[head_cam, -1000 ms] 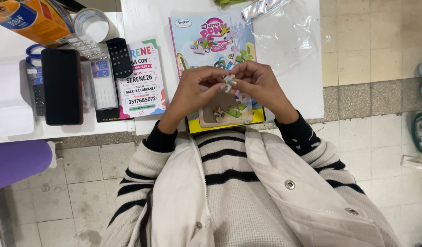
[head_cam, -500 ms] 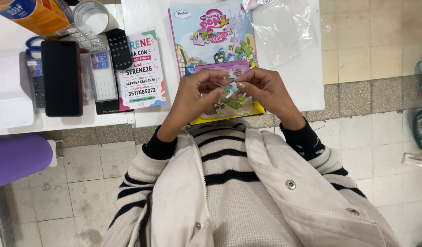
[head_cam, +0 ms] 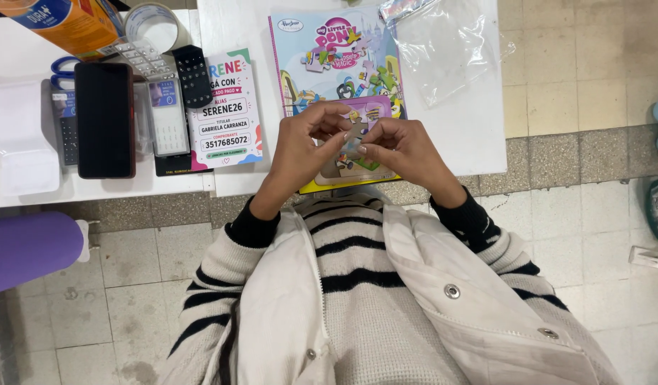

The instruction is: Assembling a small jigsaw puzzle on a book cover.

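Observation:
My left hand [head_cam: 304,153] and my right hand [head_cam: 407,150] meet over the near end of a colourful cartoon puzzle board [head_cam: 336,71] lying on the white table [head_cam: 478,135]. Both hands pinch a small puzzle piece [head_cam: 354,135] between their fingertips, just above the board. Several loose puzzle pieces [head_cam: 368,78] lie on the board's upper part. The board's lower part is hidden by my hands.
A clear plastic bag [head_cam: 446,43] lies right of the board. Left of it are a printed card [head_cam: 225,110], a remote [head_cam: 193,75], a calculator [head_cam: 140,57], a black phone [head_cam: 104,117], scissors [head_cam: 61,68], an orange box [head_cam: 65,21] and a tape roll [head_cam: 151,25]. A purple object [head_cam: 26,249] sits at lower left.
My hands have stayed together on the small piece and shifted slightly towards the table's near edge. The view has shifted a little.

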